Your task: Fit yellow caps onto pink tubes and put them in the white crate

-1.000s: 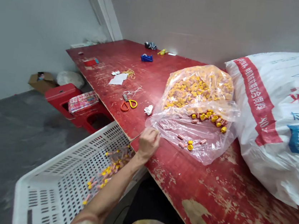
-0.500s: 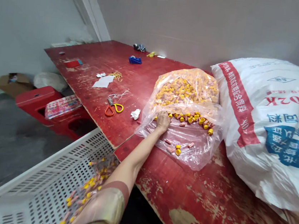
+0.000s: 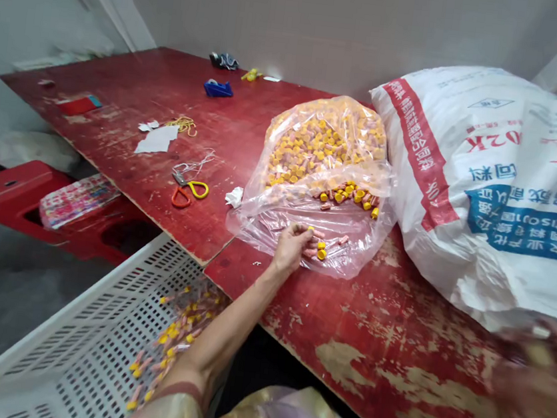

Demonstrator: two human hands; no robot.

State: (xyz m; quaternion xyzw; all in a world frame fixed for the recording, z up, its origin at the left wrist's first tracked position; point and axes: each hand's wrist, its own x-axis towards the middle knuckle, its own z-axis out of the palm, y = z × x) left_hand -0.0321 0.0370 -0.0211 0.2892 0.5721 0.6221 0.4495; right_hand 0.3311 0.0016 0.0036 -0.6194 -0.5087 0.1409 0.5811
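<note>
My left hand (image 3: 290,245) is closed over the front of a clear plastic bag (image 3: 257,223), with its fingertips pinched on a small pink piece with a yellow cap. Beside the fingers, loose yellow caps (image 3: 322,250) and pink pieces lie on the bag's plastic. Many more capped pieces (image 3: 310,149) fill the back of the bag. At the right edge my right hand (image 3: 536,372) is smeared by motion, in front of a large white printed sack (image 3: 512,276). Its fingers look bent, but what they hold, if anything, is unclear.
Scissors (image 3: 182,193) with red and yellow handles, crumpled paper (image 3: 234,196), a white sheet (image 3: 157,139) and a blue tape dispenser (image 3: 218,88) lie on the worn red table (image 3: 245,145). Below its edge stands a white slotted basket (image 3: 50,334) with capped pieces inside. A red stool (image 3: 13,195) is at left.
My left hand has drawn back from the pile to the loose pieces at the bag's front. My right hand has come up into view at the right. The camera view has shifted.
</note>
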